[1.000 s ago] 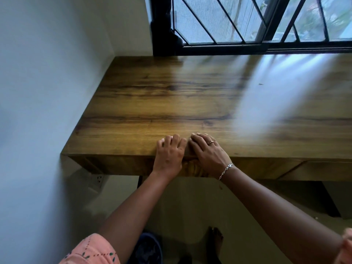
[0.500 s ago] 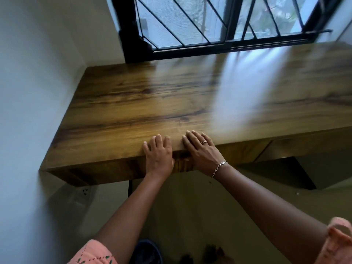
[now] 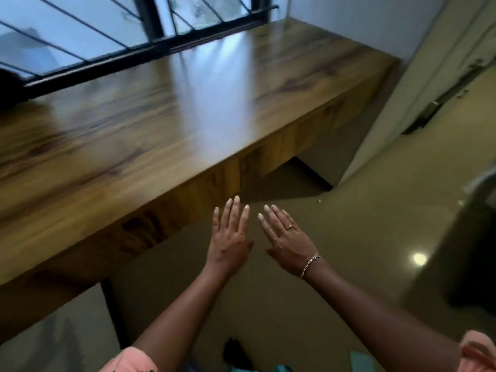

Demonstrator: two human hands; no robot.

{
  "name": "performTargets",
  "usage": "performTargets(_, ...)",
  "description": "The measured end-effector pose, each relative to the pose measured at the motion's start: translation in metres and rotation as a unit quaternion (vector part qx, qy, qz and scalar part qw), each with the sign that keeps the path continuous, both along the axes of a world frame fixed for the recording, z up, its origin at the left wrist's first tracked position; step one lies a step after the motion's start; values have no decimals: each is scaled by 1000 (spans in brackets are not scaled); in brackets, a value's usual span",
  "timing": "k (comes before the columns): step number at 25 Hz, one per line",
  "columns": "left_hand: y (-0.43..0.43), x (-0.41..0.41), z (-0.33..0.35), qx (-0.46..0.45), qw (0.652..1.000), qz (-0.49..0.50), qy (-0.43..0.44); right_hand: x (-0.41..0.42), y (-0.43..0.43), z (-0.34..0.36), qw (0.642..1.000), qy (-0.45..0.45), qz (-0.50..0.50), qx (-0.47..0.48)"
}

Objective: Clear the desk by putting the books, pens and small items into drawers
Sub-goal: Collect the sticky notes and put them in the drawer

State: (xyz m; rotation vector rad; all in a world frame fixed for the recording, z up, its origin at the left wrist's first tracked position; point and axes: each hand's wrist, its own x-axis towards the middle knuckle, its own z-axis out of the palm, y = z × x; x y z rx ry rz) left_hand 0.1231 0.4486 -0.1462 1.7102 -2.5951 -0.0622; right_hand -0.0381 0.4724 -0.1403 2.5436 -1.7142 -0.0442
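A: Where do the hands stand?

B: The left hand (image 3: 230, 237) and the right hand (image 3: 285, 237) hover side by side, backs up, just off the front edge of the wooden desk (image 3: 150, 124). Their fingers (image 3: 236, 208) are stretched flat and spread, gripping nothing and touching nothing. A ring (image 3: 289, 226) and a bracelet (image 3: 310, 264) show on the right.

A: And the books, pens and small items?

B: None are visible. The desk top is bare from nine o'clock round to one o'clock, with only window glare across it. The drawer fronts (image 3: 268, 154) under the edge, at about twelve o'clock from the hands, look flush and shut. By that, the clearing seems done, or nearly so.

A: What could go wrong from here?

B: The view is motion-blurred, so a small thing on the far corner near the barred window (image 3: 107, 41) could be missed. A drawer might also sit slightly proud; the blur hides any gap. And the person stands close to the desk edge, so turning away fast could knock a wrist or the bracelet against it.
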Motion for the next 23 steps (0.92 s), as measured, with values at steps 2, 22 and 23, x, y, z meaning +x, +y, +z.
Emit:
performTargets(2,15,-45,-11,27,999,-39,-4,-43,38,-11,999,0,-40,20)
performTargets(22,147,-368,-75,182,908,-354,-129,-337,382,-76,792,-147,-575,143)
performTargets(23,145,-382,-84,195,899,-363,-145,-341,387,-83,772,-164,-596,149)
